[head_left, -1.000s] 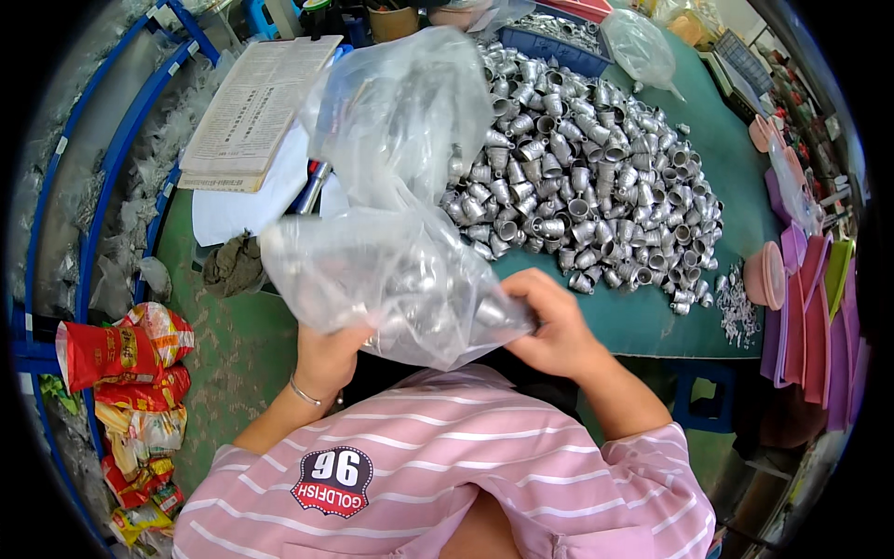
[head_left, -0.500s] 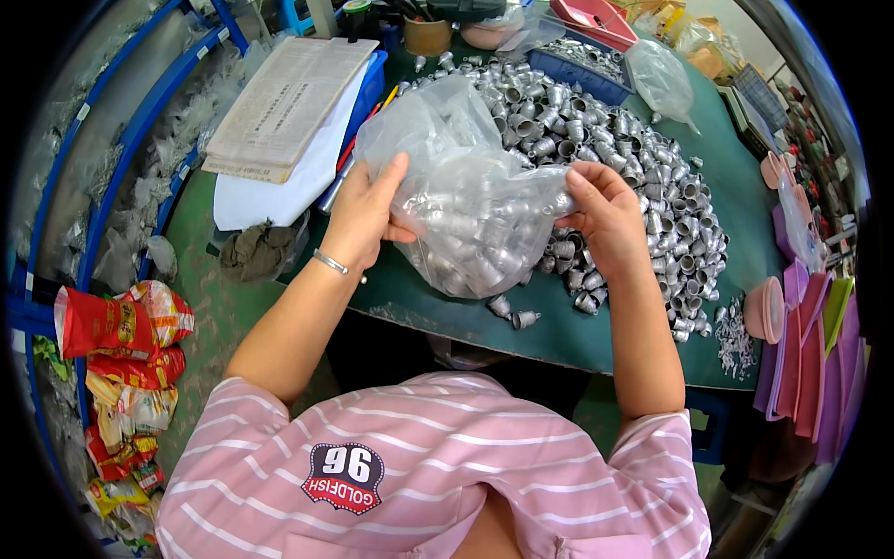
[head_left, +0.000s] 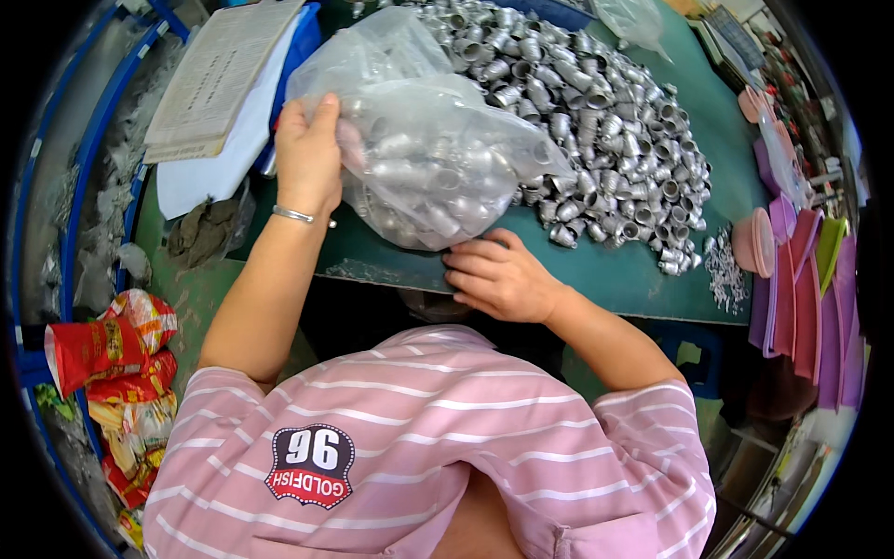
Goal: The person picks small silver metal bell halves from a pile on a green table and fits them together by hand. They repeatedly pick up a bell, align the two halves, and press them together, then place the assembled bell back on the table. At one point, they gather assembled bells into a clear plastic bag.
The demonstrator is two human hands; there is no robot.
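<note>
My left hand [head_left: 312,154] grips the upper left side of a clear plastic bag [head_left: 400,102], its thumb up against the film. Silver metal cup-shaped fittings show through the bag, which rests near the table's front edge. Just below the bag, my right hand [head_left: 503,277] lies palm down at that edge with fingers bent and close together. Whatever is under those fingers is hidden. Behind and right of the bag spreads a large pile of the same loose metal fittings [head_left: 596,140].
On the green table [head_left: 726,168], tiny metal bits [head_left: 724,270] lie at the right beside a pink tub [head_left: 754,242]. Purple and red plastic trays [head_left: 805,298] stand beyond. A board with papers [head_left: 219,79] is at the left, near a dark cloth [head_left: 200,231]. Blue shelving [head_left: 88,149] flanks it.
My right hand has let go of the bag's right side and come down to the table edge, where two loose fittings lay. The view has tilted; my left hand keeps its hold.
</note>
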